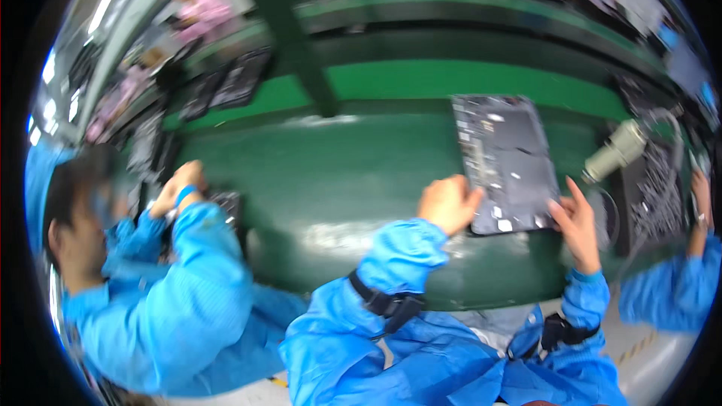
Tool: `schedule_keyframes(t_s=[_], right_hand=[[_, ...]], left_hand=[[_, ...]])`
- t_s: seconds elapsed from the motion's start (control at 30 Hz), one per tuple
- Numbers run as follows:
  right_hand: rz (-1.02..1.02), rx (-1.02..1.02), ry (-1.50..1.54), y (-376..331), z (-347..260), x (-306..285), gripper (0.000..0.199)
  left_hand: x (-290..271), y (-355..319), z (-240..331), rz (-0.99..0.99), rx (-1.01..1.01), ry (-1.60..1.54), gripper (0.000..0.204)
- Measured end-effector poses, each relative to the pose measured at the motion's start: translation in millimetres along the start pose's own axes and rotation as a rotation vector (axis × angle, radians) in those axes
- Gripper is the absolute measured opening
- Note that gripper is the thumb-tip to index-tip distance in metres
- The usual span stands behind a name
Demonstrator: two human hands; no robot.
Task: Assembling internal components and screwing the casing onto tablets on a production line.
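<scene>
Head view, looking down over a green bench (338, 180).

Left hand (449, 203): rests at the near left corner of a dark flat panel (508, 162), a grey-black tray-like board with small pale parts on its face. Fingers (472, 199) curled together, tips touching the panel's left edge near its bottom corner. Whether they pinch the edge or just press against it, cannot tell; the picture is blurred.

Right hand (577, 225): at the panel's near right corner. Fingers (575, 194) spread apart and stretched upward, tips touching or just over the right edge of the panel; no closed grip seen.

The panel lies flat on the bench between the two hands, its long side running away from the fingers, tilted slightly leftward at the far end.

Just right of the right-hand fingers: a pale cylindrical tool (615, 152) hanging at a slant, and beyond it another dark board (654, 188).

Far right: another person's hand (702, 195) and blue sleeve at that board.

Well left of the left-hand fingers: a second person in a blue smock, hands (179, 184) raised together over a small dark part (226, 203).

Beyond the fingers, across the bench: more dark trays (229, 83) and people in pink smocks (203, 11), blurred.
</scene>
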State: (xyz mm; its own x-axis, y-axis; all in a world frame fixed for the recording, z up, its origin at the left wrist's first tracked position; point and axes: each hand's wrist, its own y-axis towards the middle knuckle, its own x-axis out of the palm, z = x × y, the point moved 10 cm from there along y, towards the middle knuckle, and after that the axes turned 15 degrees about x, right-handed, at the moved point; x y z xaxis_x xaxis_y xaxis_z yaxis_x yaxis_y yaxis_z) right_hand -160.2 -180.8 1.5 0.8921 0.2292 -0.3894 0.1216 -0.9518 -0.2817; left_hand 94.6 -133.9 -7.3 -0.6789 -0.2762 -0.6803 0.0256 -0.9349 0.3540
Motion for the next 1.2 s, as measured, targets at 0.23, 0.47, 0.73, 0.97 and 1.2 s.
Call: schedule_keyframes(t_s=[0.23,0.47,0.73,0.97,1.2], right_hand=[[-0.369,0.189,0.351,-27,-11,40,0.039],[-0.427,0.136,0.878,65,-55,61,0.015],[-0.559,0.095,0.718,135,-114,136,0.062],[-0.668,0.155,0.370,55,-67,125,0.068],[-0.431,-0.209,0.102,42,-46,98,0.031]], left_hand=[[4,-9,-25,0.120,-0.167,-0.311,0.034],[-8,-8,-40,0.504,-0.408,-1.066,0.050],[-6,-5,-41,0.373,-0.355,-0.980,0.037],[1,8,-25,0.228,-0.213,-0.837,0.022],[9,13,-24,0.130,-0.205,-0.661,0.021]])
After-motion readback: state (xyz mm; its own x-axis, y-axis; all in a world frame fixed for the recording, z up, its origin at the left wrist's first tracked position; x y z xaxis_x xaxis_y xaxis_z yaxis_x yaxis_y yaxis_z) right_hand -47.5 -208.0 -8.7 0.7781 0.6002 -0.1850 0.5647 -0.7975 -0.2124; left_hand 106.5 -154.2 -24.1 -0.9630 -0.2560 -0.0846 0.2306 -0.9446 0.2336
